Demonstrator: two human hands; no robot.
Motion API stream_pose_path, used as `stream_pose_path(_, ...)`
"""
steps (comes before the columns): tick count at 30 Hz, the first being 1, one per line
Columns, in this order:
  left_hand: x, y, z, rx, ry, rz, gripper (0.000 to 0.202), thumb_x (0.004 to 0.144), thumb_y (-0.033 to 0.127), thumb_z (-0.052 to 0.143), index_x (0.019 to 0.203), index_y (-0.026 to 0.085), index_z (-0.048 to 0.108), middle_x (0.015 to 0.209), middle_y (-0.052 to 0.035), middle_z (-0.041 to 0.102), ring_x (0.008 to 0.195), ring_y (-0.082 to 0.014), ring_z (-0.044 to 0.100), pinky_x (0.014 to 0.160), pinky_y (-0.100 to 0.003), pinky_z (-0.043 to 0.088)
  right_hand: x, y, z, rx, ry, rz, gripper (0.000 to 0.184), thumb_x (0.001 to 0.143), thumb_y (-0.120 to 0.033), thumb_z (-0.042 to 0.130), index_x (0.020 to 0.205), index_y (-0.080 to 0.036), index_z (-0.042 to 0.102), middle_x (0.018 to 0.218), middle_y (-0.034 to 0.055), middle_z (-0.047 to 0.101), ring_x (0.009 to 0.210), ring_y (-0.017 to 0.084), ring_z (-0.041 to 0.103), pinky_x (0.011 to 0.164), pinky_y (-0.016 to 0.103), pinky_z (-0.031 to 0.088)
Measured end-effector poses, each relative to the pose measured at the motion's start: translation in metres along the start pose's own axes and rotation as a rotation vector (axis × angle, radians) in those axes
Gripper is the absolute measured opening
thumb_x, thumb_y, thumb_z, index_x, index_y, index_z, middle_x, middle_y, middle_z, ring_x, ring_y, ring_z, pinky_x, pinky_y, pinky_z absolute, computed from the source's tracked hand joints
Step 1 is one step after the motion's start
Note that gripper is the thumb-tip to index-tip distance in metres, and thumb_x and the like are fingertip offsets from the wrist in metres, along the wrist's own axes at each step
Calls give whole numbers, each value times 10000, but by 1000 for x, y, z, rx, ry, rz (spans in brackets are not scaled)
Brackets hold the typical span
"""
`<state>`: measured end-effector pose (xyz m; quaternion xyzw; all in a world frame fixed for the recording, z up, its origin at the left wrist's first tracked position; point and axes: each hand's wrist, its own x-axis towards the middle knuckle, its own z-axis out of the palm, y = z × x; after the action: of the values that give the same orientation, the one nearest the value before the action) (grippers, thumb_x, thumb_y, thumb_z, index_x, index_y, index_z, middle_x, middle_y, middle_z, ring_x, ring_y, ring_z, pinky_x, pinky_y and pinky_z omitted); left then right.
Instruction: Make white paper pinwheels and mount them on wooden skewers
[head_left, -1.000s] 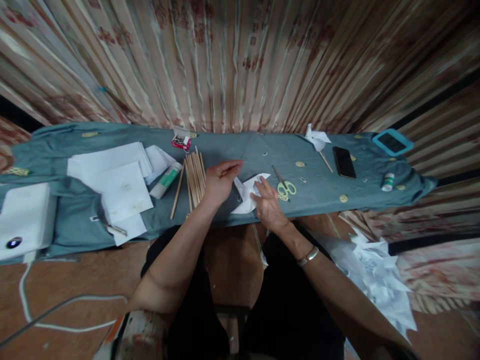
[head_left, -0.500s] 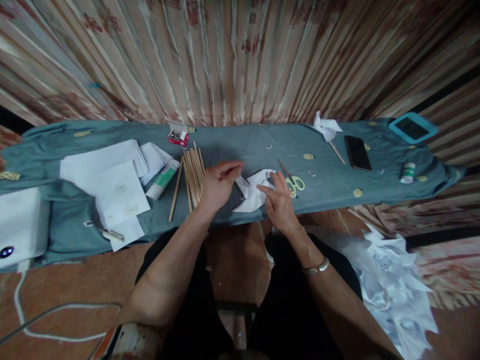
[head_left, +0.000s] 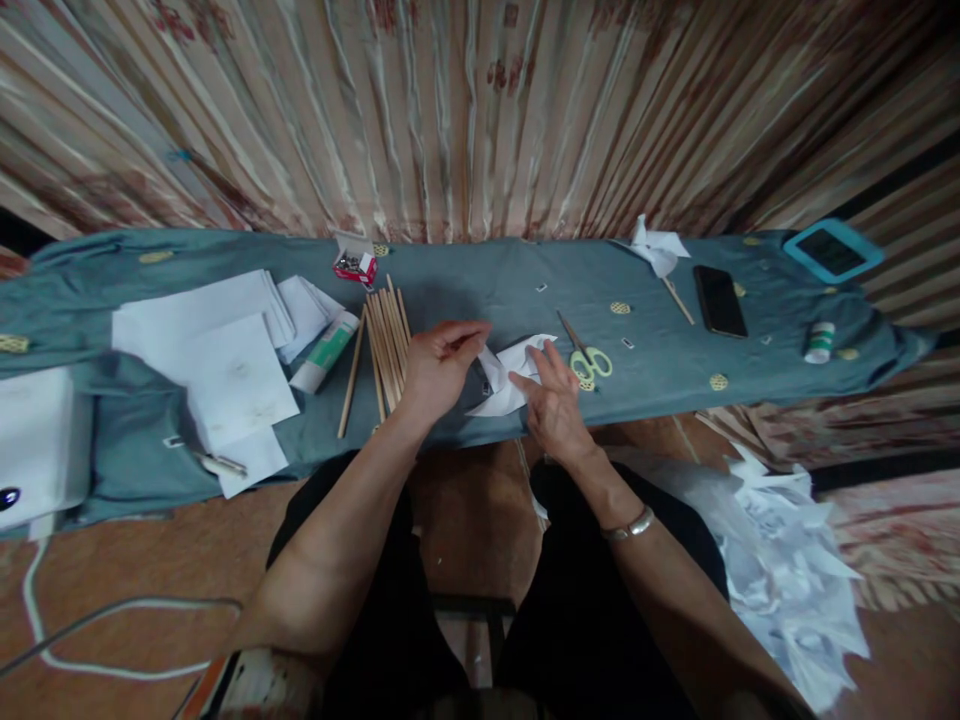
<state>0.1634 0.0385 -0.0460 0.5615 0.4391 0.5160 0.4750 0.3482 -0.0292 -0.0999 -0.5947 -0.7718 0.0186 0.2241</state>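
A white folded paper pinwheel (head_left: 504,400) lies on the cloth in front of me. Over it, the fingers of my right hand (head_left: 559,408) are spread and stretched out, with the fingertips touching the paper. Just left of the paper, my left hand (head_left: 437,372) is closed, thumb and fingers pinched together near its upper left edge. Whatever is in that pinch is too small to make out. Scissors (head_left: 589,362) with pale green handles lie to the right of my right hand. Wooden sticks (head_left: 386,340) lie left of my left hand, partly hidden by it.
White paper sheets (head_left: 232,380), a glue stick (head_left: 325,352) and a red box (head_left: 355,265) of small metal pieces lie left. On the right are a finished pinwheel (head_left: 656,250) on a stick, a phone (head_left: 718,300) and a blue-framed device (head_left: 832,252). A bag of paper shapes (head_left: 795,590) stands below.
My right fingers have shifted slightly on the paper pinwheel, and the paper's visible outline has changed a little. My left hand keeps its pinch. The view has moved slightly.
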Motion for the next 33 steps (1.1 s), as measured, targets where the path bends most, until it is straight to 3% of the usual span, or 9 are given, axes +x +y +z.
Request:
stream_pose_path(8, 3, -4, -3, 17, 9, 1, 187, 744, 255, 658, 877, 176, 764, 903, -45, 752, 845, -182, 667, 794, -289, 499, 0, 1, -15, 178, -39, 86, 469, 844, -104, 410, 1246, -226, 620, 1547, 90, 331, 1475, 306, 170, 1105, 608, 279)
stream_pose_path(16, 5, -22, -11, 21, 45, -13, 267, 733, 270, 667, 973, 176, 739, 999, -62, 729, 896, -190, 663, 796, -303, 512, -1, 4, -32, 214, -41, 96, 466, 775, -164, 516, 1229, -203, 613, 1526, 110, 371, 1452, 326, 235, 1127, 595, 262)
stream_pose_path(21, -3, -24, -18, 131, -27, 2, 240, 766, 245, 631, 974, 182, 731, 1033, -71, 712, 932, -199, 660, 798, -313, 525, -1, 7, -31, 261, -44, 81, 393, 757, -155, 540, 1135, -203, 641, 1502, 116, 404, 1447, 308, 264, 1138, 562, 271)
stream_pose_path(25, -20, -19, -13, 355, -202, 135, 220, 821, 205, 580, 975, 169, 732, 975, -76, 703, 886, -189, 655, 840, -336, 520, 1, 12, -32, 346, -31, 115, 159, 806, -226, 560, 917, -227, 674, 1464, 92, 454, 1433, 301, 303, 1146, 542, 276)
stream_pose_path(28, -30, -16, -9, 450, -313, 201, 227, 842, 174, 556, 988, 161, 729, 1005, -93, 697, 952, -205, 647, 901, -361, 503, 4, 11, -31, 389, -27, 129, 107, 823, -247, 561, 839, -233, 666, 1445, 80, 477, 1430, 291, 308, 1151, 536, 270)
stream_pose_path(33, -29, -18, -10, 483, -282, 161, 235, 834, 179, 571, 1028, 151, 702, 1000, -89, 676, 939, -201, 638, 907, -368, 496, 7, 8, -30, 462, 8, 160, 95, 825, -287, 582, 809, -232, 658, 1426, 83, 498, 1423, 282, 324, 1154, 522, 262)
